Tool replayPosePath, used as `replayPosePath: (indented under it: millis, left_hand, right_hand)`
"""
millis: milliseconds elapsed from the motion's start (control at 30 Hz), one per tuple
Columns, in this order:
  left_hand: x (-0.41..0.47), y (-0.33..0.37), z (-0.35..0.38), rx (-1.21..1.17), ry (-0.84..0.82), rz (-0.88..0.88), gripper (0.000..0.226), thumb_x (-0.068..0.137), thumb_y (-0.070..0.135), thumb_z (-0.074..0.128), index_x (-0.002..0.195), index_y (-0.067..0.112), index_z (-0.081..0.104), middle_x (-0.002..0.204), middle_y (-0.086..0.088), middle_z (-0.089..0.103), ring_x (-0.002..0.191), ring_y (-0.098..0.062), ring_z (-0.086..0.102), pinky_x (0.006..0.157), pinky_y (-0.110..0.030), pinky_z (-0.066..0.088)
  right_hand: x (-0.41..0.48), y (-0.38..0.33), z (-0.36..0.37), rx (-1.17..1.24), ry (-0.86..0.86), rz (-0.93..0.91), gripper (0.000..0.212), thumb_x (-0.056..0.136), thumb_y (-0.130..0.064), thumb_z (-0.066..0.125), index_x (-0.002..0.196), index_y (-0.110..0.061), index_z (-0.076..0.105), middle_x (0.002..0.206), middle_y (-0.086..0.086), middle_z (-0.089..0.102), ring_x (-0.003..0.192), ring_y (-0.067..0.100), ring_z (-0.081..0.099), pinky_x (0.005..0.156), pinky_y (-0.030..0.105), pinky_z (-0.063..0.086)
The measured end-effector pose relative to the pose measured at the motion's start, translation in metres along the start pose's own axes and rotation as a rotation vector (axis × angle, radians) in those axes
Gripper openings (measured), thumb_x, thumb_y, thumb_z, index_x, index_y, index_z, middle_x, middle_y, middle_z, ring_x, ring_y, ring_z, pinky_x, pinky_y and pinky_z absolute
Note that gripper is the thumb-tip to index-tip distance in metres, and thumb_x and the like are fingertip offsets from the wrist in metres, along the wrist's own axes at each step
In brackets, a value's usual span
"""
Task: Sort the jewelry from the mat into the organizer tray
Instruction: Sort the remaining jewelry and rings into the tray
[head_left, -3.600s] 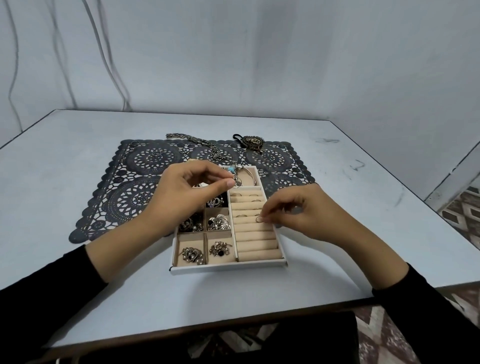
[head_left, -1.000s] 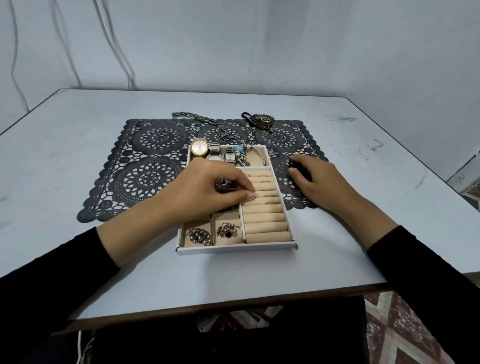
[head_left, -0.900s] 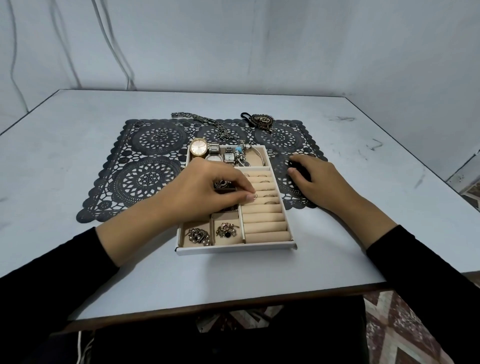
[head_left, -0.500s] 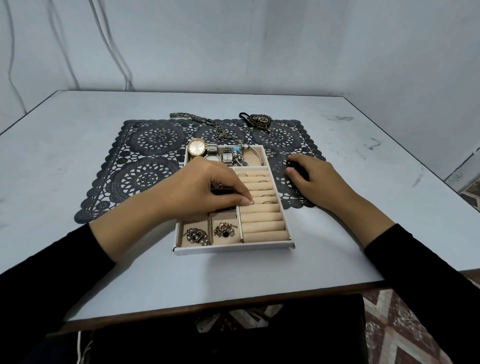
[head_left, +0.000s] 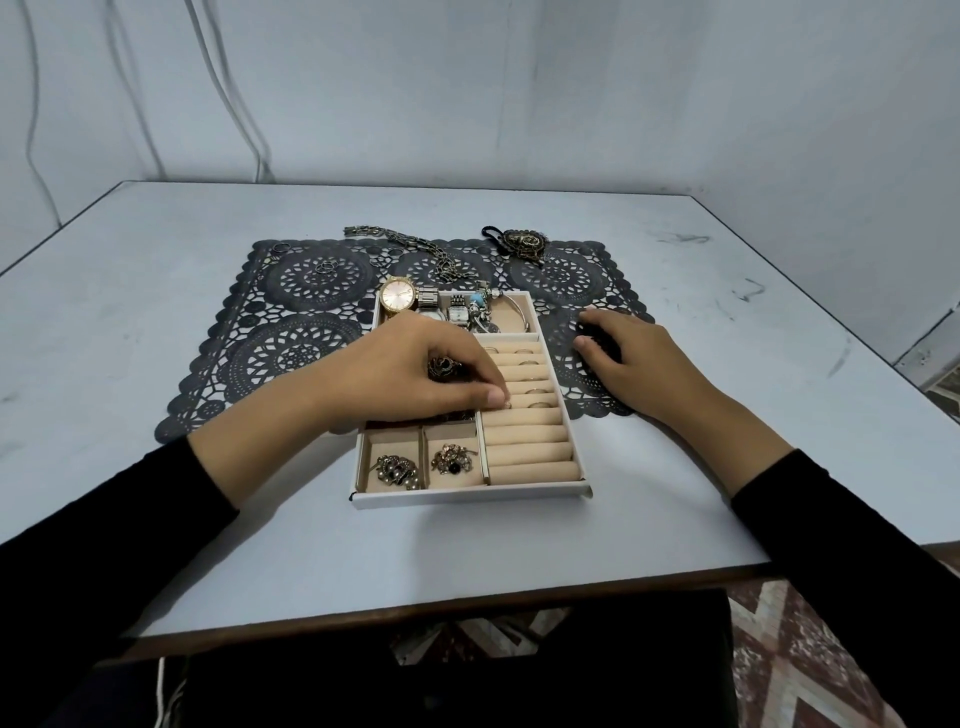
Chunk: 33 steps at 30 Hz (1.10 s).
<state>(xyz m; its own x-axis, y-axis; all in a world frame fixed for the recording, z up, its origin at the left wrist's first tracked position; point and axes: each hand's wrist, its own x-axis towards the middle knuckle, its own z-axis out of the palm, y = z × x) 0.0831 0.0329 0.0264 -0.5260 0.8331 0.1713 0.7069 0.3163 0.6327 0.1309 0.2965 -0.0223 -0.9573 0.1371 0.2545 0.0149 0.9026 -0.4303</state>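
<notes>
Left hand (head_left: 415, 374) in tray (head_left: 467, 498), perhaps with ring (head_left: 508, 404); right hand (head_left: 639, 364) on mat (head_left: 291, 358).

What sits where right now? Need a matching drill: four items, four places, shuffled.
Items
1. gold-faced watch
2. chain
3. left hand
4. right hand

Places
A. resting on the mat, right of the tray
B. far-left corner of the tray
C. fingertips at the ring rolls
D. along the mat's far edge, outside the tray

Pairs: 1-B, 2-D, 3-C, 4-A
</notes>
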Motion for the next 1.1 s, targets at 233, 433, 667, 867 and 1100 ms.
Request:
replayPosePath:
  millis: [233,433,667,867,1100]
  left_hand:
    - [0.0029,0.0026,0.0006,-0.055,-0.031,-0.032,0.011,0.082,0.026,0.078,0.093,0.026,0.078,0.092,0.014,0.074,0.092,-0.003,0.067,0.086,-0.024,0.051]
    - [0.0050,0.0044,-0.0006,-0.066,-0.048,-0.071,0.011,0.084,0.028,0.075,0.094,0.026,0.078,0.093,0.016,0.074,0.093,0.001,0.067,0.090,-0.024,0.051]
    - [0.0076,0.0068,-0.0006,-0.013,-0.069,-0.069,0.013,0.081,0.027,0.077,0.094,0.027,0.080,0.092,0.016,0.073,0.090,0.001,0.066,0.086,-0.026,0.051]
    - [0.0015,0.0065,0.0017,-0.097,-0.011,-0.069,0.014,0.080,0.027,0.078,0.095,0.026,0.080,0.093,0.012,0.074,0.091,-0.002,0.067,0.088,-0.027,0.052]
    - [0.0000,-0.0003,-0.0007,-0.263,0.054,-0.169,0.015,0.079,0.026,0.080,0.093,0.022,0.079,0.088,0.008,0.075,0.089,-0.008,0.069,0.082,-0.025,0.054]
  right_hand:
    - [0.0001,0.0001,0.0001,-0.013,-0.004,0.000,0.040,0.097,-0.033,0.050,0.134,-0.018,0.051,0.133,0.001,0.057,0.123,0.018,0.050,0.100,0.028,0.037]
    - [0.0002,0.0009,0.0012,-0.007,-0.003,0.006,0.038,0.096,-0.033,0.050,0.132,-0.019,0.052,0.130,0.002,0.058,0.121,0.018,0.052,0.097,0.028,0.038]
    - [-0.0005,-0.0007,-0.0002,0.007,-0.001,0.016,0.039,0.096,-0.033,0.051,0.132,-0.018,0.053,0.130,0.001,0.059,0.120,0.018,0.052,0.097,0.026,0.038]
    - [-0.0003,-0.0022,-0.0013,0.018,0.006,0.026,0.040,0.096,-0.033,0.052,0.132,-0.019,0.053,0.132,-0.001,0.058,0.122,0.017,0.051,0.098,0.024,0.036]
    - [0.0012,-0.0027,-0.0027,0.013,0.004,0.033,0.040,0.095,-0.033,0.053,0.133,-0.019,0.053,0.134,-0.002,0.057,0.124,0.016,0.050,0.101,0.027,0.035]
